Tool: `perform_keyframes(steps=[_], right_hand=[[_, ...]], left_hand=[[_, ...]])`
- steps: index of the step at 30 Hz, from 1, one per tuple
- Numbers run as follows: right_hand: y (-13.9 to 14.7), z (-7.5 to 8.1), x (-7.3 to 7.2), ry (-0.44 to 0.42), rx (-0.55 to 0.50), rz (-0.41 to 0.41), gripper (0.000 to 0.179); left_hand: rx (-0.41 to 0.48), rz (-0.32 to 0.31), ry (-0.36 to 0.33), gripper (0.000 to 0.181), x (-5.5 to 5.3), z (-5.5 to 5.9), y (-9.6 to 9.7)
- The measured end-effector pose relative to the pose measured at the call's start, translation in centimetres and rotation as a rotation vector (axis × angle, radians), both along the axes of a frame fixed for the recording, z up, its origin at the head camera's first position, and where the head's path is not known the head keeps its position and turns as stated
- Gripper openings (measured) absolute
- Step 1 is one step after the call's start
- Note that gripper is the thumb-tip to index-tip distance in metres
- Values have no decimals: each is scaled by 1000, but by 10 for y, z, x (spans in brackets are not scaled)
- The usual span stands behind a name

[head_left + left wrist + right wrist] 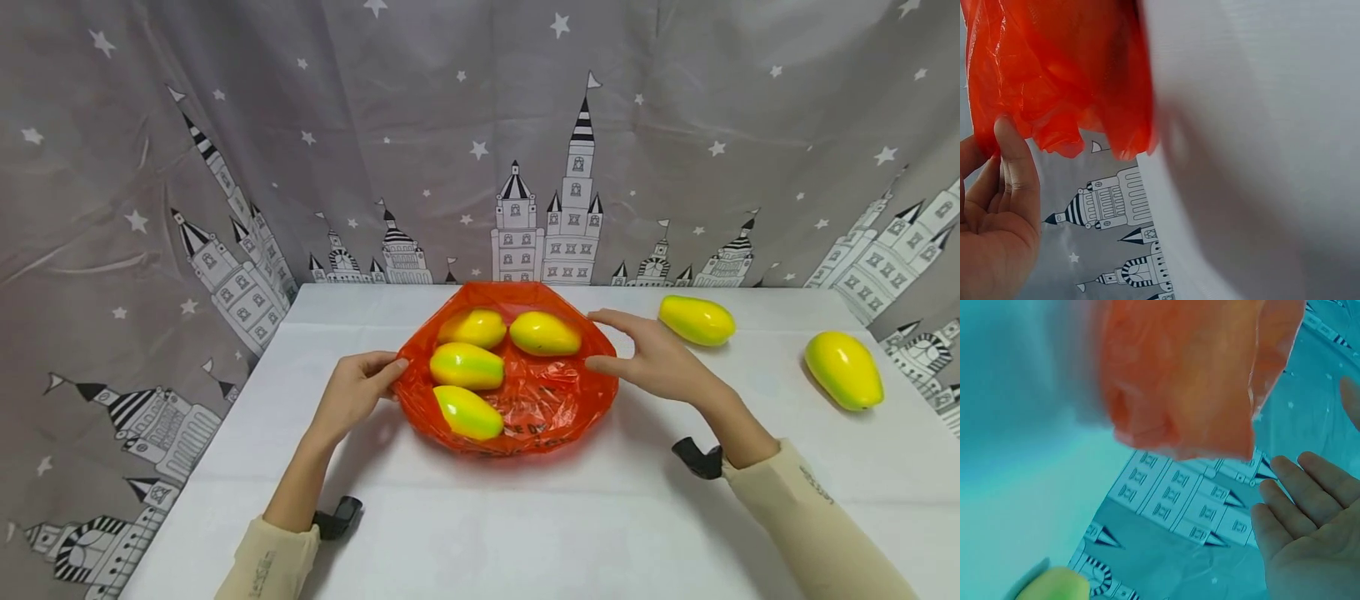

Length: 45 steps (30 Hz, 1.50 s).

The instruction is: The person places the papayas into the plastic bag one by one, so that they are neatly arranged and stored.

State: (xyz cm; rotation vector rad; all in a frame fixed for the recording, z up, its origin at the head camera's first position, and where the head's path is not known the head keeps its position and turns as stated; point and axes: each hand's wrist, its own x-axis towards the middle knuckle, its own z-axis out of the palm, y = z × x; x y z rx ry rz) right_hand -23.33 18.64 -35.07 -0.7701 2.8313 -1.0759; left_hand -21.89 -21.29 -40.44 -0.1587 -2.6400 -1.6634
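Note:
A red plastic bag (540,408) sits on the white table with its mouth spread wide. Inside it lie several glossy yellow-green, papaya-like fruits (467,367). My left hand (358,385) pinches the bag's left rim between thumb and fingers; in the left wrist view the bag (1079,69) hangs from that grip. At the opposite rim, my right hand (660,357) has its thumb and fingers spread. The right wrist view shows this hand (1316,519) with straight fingers and palm showing, beside the bag (1179,381).
One more fruit (697,321) lies behind my right hand, and another (844,371) near the table's right edge. A grey curtain (420,125) printed with castles and stars stands behind and around the table (480,533).

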Motion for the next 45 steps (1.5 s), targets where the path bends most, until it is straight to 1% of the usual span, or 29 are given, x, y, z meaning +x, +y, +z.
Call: perform_keyframes(steps=[4,11,16,19,27,33,37,45], right_hand=[[16,-2,9,-5,1,-43,66],[37,-1,22,-27,13,-116,68],[47,0,26,-33,-1,-133,69],[51,0,27,-22,-11,-136,69],[62,2,32,-14,-15,-180,71],[75,-3,30,2,10,-212,74],[83,-7,24,15,24,-218,76],[100,-13,11,-6,42,-266,78]], left_hand=[[9,-11,4,33,-2,1,1],[6,-11,8,32,-2,2,1],[2,-9,4,33,-2,2,1],[0,-7,2,33,-2,3,1],[11,-6,3,31,-1,3,-1],[13,-3,-3,31,-1,2,-1],[13,-4,-1,32,-1,1,0],[-1,1,-4,32,0,1,-1]])
